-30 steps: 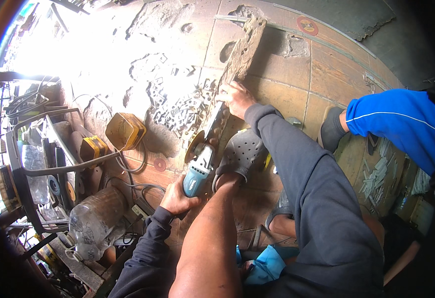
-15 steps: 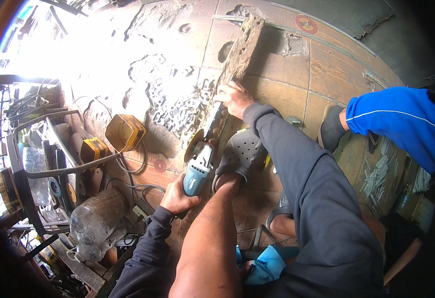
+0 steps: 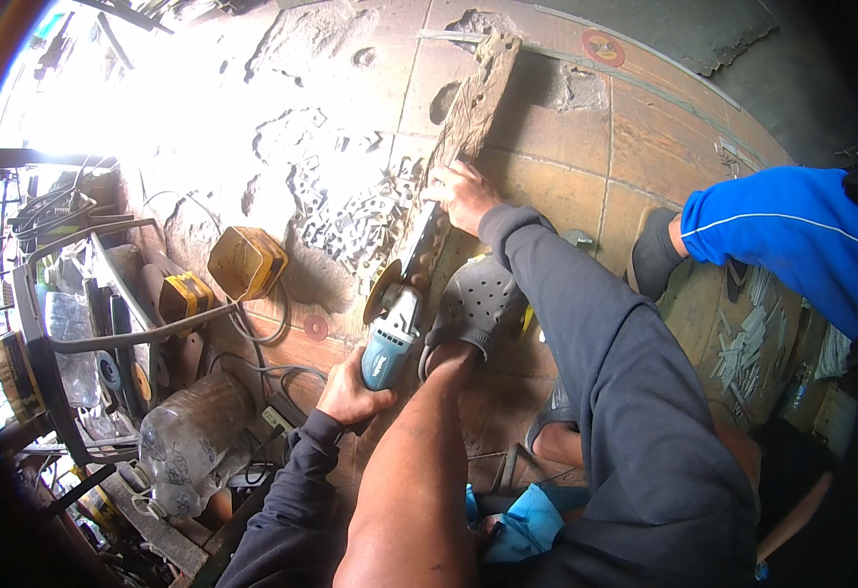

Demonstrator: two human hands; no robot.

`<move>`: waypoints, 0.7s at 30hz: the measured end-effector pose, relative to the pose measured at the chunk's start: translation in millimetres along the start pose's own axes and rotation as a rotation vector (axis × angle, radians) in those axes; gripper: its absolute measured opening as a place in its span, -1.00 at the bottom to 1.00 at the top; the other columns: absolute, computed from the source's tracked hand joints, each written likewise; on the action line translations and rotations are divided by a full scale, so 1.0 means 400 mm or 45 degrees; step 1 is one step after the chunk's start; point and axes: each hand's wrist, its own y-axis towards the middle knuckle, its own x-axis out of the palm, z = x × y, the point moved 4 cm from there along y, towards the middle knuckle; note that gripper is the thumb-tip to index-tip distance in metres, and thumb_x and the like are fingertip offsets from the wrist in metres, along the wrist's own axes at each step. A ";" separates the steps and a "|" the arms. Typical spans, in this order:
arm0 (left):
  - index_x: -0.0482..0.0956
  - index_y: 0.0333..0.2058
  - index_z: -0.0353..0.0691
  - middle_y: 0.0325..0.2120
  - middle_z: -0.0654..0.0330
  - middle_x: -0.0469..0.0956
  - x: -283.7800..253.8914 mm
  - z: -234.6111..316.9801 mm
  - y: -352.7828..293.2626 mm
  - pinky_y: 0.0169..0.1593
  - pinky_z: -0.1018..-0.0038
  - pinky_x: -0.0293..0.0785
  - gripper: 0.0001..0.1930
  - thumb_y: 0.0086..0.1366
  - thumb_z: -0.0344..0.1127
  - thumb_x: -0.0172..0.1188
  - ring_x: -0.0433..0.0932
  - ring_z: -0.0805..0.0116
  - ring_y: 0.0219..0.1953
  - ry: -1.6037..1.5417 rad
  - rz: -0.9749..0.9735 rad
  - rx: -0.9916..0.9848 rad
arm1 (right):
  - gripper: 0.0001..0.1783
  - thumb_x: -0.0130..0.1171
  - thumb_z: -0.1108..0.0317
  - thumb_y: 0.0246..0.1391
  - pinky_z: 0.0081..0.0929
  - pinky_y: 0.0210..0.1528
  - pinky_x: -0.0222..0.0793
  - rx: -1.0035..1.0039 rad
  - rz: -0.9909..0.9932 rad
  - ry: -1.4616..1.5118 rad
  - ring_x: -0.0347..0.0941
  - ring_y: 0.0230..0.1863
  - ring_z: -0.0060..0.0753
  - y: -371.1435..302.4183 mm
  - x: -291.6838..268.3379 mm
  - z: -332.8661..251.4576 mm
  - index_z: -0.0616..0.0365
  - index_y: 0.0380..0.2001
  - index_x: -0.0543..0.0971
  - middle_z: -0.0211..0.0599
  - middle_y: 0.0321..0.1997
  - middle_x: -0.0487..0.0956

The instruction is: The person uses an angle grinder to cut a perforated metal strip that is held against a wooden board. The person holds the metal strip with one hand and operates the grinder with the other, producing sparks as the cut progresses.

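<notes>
My left hand [image 3: 349, 392] is wrapped round the body of a teal angle grinder [image 3: 386, 355]. Its thin brown cutting disc [image 3: 383, 292] stands on edge against the near end of a narrow metal strip [image 3: 421, 240]. That strip lies along a worn wooden plank [image 3: 480, 93] on the floor. My right hand [image 3: 463, 199] has its fingers closed on the strip's far end, pressing it to the wood. Beside the plank my foot in a grey clog [image 3: 483, 299] rests close to the disc.
Small cut metal pieces [image 3: 360, 220] are heaped left of the plank. A yellow-brown container [image 3: 247, 263], cables, a plastic jug [image 3: 192, 441] and a metal frame [image 3: 145, 338] crowd the left. At right are a co-worker's blue-clothed leg [image 3: 777, 230] and a pile of metal strips [image 3: 747, 348].
Both hands keep almost the same place. The grinder has tilted slightly, and the strip's bright face now looks darker. The co-worker's blue-clothed leg has shifted a little.
</notes>
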 end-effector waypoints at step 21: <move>0.55 0.15 -0.43 -0.14 -0.22 0.73 -0.003 0.007 0.008 0.10 0.15 0.61 -0.17 -0.12 -0.15 0.58 0.74 -0.03 -0.07 -0.018 -0.011 0.001 | -0.65 0.26 0.56 0.06 -0.17 0.22 0.50 0.007 -0.003 0.006 0.50 0.10 -0.10 0.006 -0.004 -0.004 -0.08 -0.12 0.77 -0.33 0.01 0.61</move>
